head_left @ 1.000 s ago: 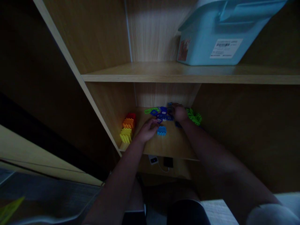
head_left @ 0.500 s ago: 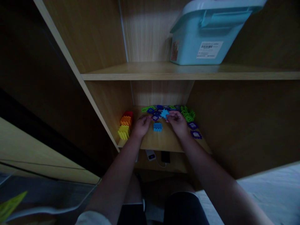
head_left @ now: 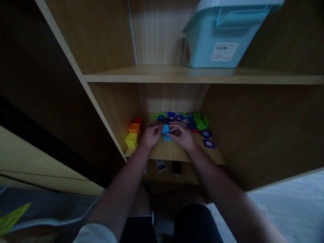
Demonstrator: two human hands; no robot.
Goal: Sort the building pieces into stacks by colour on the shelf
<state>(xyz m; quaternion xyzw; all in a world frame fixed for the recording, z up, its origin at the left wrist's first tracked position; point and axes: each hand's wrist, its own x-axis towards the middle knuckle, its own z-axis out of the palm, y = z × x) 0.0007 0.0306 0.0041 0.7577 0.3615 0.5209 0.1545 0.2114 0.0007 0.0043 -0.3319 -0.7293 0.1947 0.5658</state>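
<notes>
A light blue interlocking tile (head_left: 165,128) with notched edges is between my two hands, just above a small blue block (head_left: 167,137) on the lower shelf. My right hand (head_left: 183,136) grips the tile from the right, with thumb and fingers spread along it. At the tile's left edge, the curled fingertips of my left hand (head_left: 151,135) close on it. Part of the block is hidden by the tile and my right thumb; whether tile and block are joined I cannot tell.
Yellow (head_left: 132,140), orange (head_left: 134,128) and red blocks (head_left: 137,121) line the left wall. Green pieces (head_left: 201,122) and purple tiles (head_left: 209,143) lie at the back and right. The upper shelf edge (head_left: 197,79) overhangs, bearing a light blue bin (head_left: 210,50).
My right hand has brought the light blue tile left and toward me, over the blue block. My left hand's fingertips now meet the tile's edge. The camera view has shifted slightly.
</notes>
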